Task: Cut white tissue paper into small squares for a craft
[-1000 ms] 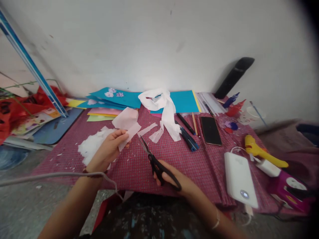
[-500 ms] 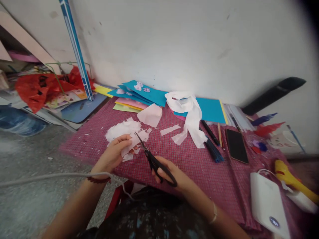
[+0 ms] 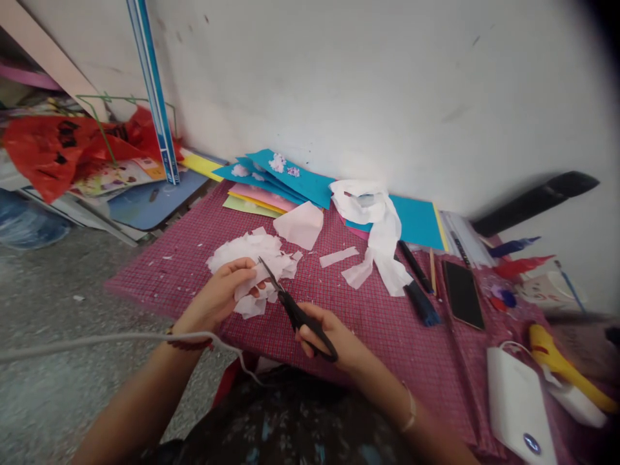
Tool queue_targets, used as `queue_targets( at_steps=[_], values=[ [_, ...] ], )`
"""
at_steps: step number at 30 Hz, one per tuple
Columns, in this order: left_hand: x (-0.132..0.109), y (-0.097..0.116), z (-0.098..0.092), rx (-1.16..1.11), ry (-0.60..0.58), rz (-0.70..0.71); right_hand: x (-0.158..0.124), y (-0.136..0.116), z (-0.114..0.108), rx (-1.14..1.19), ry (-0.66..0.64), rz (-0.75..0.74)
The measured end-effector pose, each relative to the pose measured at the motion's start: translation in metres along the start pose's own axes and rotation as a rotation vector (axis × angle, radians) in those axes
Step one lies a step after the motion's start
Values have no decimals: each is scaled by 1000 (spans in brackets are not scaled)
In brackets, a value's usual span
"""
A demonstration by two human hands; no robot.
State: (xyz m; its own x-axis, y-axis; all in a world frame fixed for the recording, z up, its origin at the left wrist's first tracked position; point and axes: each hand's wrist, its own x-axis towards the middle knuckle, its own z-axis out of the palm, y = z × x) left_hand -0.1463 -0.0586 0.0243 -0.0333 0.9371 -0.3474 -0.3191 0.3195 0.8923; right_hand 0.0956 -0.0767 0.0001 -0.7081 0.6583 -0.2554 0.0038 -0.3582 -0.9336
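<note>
Pink tissue paper (image 3: 249,284), where is it now?

It is in the left hand (image 3: 220,298). The fingers pinch the small piece and hold it a little above the red checked cloth (image 3: 387,323), just in front of a pile of pale paper scraps (image 3: 242,248).

And the right hand (image 3: 332,337)?

It grasps black scissors (image 3: 296,314), with the fingers through the handle loops. The blades point up and to the left, and their tip touches the held paper. How wide the blades stand, I cannot tell.

What lies further away?

A long white paper strip (image 3: 382,236) lies over blue paper sheets (image 3: 300,184) by the wall. To the right are a dark phone (image 3: 462,294) and, near the cloth's edge, a white power bank (image 3: 518,407).
</note>
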Motion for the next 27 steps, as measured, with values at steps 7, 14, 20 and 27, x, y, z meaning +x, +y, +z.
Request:
queue_targets(
  at_steps=[7, 14, 20, 27],
  values=[
    [-11, -1, -11, -64, 67, 2, 2, -4, -4, -117, -64, -45],
    [-13, 3, -10, -93, 172, 122, -8, -13, -5, -222, -171, -31],
    [-13, -3, 0, 8, 55, 94, -1, -9, -1, -208, -123, 11],
    [-10, -5, 3, -40, 80, 75, 8, 2, 1, -71, -46, 43]
  ],
)
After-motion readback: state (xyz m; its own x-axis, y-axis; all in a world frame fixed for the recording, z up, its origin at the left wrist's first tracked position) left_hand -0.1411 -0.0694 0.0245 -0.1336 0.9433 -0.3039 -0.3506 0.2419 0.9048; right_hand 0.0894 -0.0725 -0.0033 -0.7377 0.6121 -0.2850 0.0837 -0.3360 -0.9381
